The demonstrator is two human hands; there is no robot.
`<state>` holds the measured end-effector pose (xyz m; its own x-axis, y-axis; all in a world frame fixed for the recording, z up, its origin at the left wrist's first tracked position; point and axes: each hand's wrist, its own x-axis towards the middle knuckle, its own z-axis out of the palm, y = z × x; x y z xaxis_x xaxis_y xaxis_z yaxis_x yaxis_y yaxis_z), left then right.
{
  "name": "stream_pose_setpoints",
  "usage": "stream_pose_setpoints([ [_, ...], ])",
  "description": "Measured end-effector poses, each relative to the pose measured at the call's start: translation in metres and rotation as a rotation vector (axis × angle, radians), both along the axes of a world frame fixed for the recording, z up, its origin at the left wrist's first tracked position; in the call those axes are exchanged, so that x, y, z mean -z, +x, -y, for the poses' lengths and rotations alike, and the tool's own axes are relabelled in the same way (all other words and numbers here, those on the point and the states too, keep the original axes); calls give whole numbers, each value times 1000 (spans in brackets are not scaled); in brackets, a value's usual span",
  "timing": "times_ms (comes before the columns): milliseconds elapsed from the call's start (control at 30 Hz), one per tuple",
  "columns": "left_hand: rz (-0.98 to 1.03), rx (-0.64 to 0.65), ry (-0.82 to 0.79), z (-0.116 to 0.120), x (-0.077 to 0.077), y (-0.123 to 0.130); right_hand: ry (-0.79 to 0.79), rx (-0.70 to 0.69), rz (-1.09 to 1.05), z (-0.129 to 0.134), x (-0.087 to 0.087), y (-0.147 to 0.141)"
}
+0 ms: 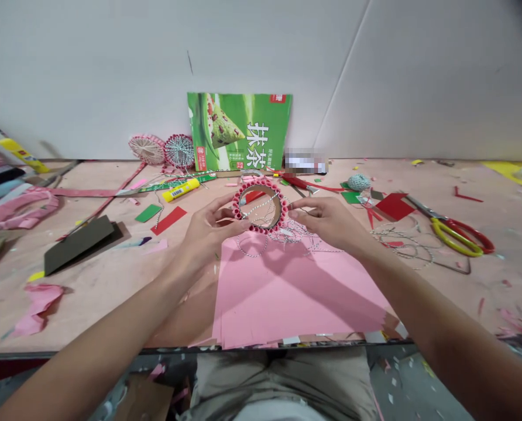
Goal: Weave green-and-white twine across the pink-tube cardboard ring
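Note:
Between my hands, raised over the pink paper sheets, is a cardboard ring edged with small pink-red paper tubes. A striped string crosses its opening. My left hand pinches the ring's left side with thumb and fingers. At the ring's right side, my right hand has its thumb and index finger close together near the edge; whether they grip the ring or the string is too small to tell. Loose striped string trails below the ring onto the paper.
A green packet leans on the wall, beside two string-wound rings. Glue stick, dark folded card and pink ring lie left. Scissors, red paper and a string ball lie right.

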<state>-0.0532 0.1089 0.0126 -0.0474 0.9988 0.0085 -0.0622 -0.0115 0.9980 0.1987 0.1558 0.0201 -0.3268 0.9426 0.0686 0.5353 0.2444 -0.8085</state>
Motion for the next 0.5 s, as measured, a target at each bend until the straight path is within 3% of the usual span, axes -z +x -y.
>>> stream_pose_setpoints([
  [167, -68, -25, -29, -2, 0, -2, -40, -17, -293, 12, -14, 18],
  [233, -63, -35, -41, -5, 0, -4, -9, 89, -523, 21, -25, 40],
  [333, -35, -57, -29, -9, 2, -6, 230, 387, -718, 32, -32, 84],
  [400, -32, -68, -21, -11, 4, -8, 361, 533, -682, 37, -24, 119],
  [500, -42, -74, -24, -15, 7, -9, 367, 563, -495, 42, 2, 179],
])
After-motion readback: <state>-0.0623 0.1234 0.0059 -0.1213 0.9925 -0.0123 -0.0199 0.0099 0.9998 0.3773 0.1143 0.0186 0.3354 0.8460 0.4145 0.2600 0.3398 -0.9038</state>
